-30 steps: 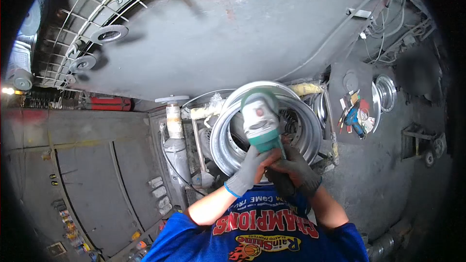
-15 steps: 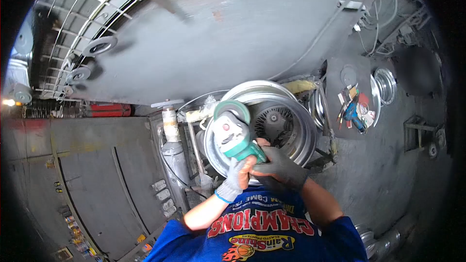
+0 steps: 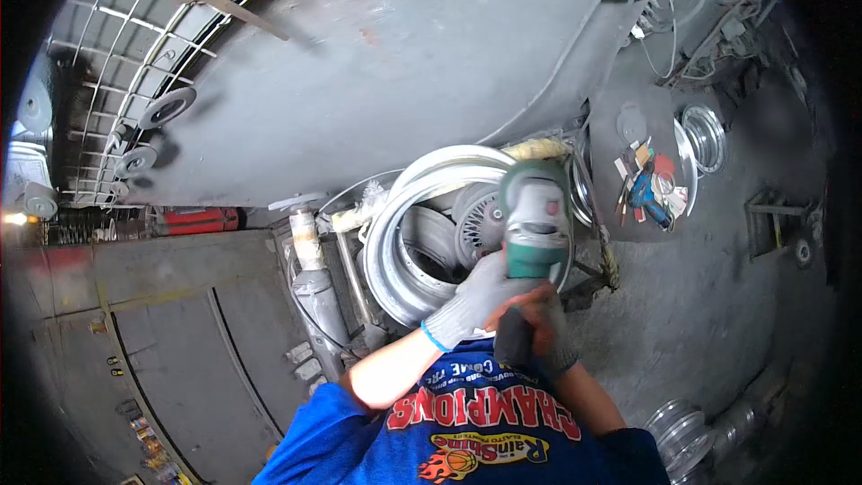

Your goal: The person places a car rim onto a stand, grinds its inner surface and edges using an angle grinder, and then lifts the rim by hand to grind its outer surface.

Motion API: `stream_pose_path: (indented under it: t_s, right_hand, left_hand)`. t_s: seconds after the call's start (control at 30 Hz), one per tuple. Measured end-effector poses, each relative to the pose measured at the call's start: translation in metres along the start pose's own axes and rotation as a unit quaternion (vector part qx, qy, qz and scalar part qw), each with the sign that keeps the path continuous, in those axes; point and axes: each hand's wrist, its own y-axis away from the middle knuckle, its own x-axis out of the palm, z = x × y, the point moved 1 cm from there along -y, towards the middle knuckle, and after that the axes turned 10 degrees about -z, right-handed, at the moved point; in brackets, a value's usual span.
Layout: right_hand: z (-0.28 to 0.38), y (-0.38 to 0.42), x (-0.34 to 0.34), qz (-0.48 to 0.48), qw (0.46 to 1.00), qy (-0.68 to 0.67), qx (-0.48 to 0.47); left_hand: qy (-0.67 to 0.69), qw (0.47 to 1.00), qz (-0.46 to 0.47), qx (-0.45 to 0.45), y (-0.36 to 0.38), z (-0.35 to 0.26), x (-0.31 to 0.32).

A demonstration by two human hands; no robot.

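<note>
A green and grey power tool point(image 3: 537, 224) with a round disc at its head is held over the right side of a silver wheel rim point(image 3: 382, 251). My left hand point(image 3: 476, 296), in a grey glove with a blue cuff, is closed around the tool's body just below its head. My right hand point(image 3: 546, 328), gloved in grey and orange, wraps the tool's lower body beside a black handle point(image 3: 514, 339). Inside the rim a dark finned round part point(image 3: 480, 229) shows. Whether the disc touches the rim cannot be made out.
A grey cylindrical tool point(image 3: 319, 301) stands left of the rim. At the right, a panel point(image 3: 628, 103) bears a blue tool point(image 3: 648, 199) and small items. More rims point(image 3: 703, 139) lie beyond. A wire grid point(image 3: 135, 13) with a wrench point(image 3: 238, 9) is at upper left.
The power tool has swung from the rim's left side to its right side and points more upright. Both hands moved with it, the left one now higher on its body. The view has shifted slightly.
</note>
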Motion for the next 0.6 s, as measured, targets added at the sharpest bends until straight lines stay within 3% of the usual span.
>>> stream_pose_path:
  t_s: [0.03,0.07,0.17,0.2,0.27,0.3,0.4,0.47,0.57,0.6]
  right_hand:
    - [0.001,-0.002,0.003,0.018,1.0,0.004,0.025]
    - [0.006,-0.004,0.011,0.036,0.998,0.008,0.05]
    - [0.03,-0.024,0.07,0.17,0.95,0.26,0.027]
    - [0.024,-0.033,0.072,0.17,0.949,0.263,0.026]
    - [0.011,-0.046,0.083,0.292,0.859,0.421,0.004]
    - [0.006,-0.047,0.09,0.313,0.838,0.446,-0.038]
    - [-0.01,-0.055,0.09,0.329,0.836,0.439,-0.019]
    - [-0.006,-0.055,0.084,0.302,0.819,0.484,-0.06]
    - [0.001,-0.051,0.071,0.199,0.909,0.364,-0.041]
    - [0.011,-0.046,0.07,0.194,0.911,0.363,-0.042]
  left_hand:
    - [0.251,0.963,0.015,-0.096,0.011,0.004,-0.013]
    - [0.334,0.935,0.004,-0.115,0.024,0.009,-0.022]
    - [0.302,0.947,-0.113,-0.001,0.077,0.033,-0.045]
    - [0.187,0.965,-0.182,0.023,0.085,0.027,-0.045]
    - [0.27,0.935,-0.222,0.064,0.093,0.01,-0.038]
    - [0.292,0.92,-0.253,0.07,0.093,0.016,-0.039]
    - [0.333,0.902,-0.265,0.068,0.096,0.023,-0.042]
    - [0.317,0.912,-0.253,0.06,0.087,0.02,-0.045]
    - [0.245,0.947,-0.208,0.028,0.07,0.01,-0.045]
    - [0.225,0.954,-0.199,0.017,0.062,0.0,-0.04]
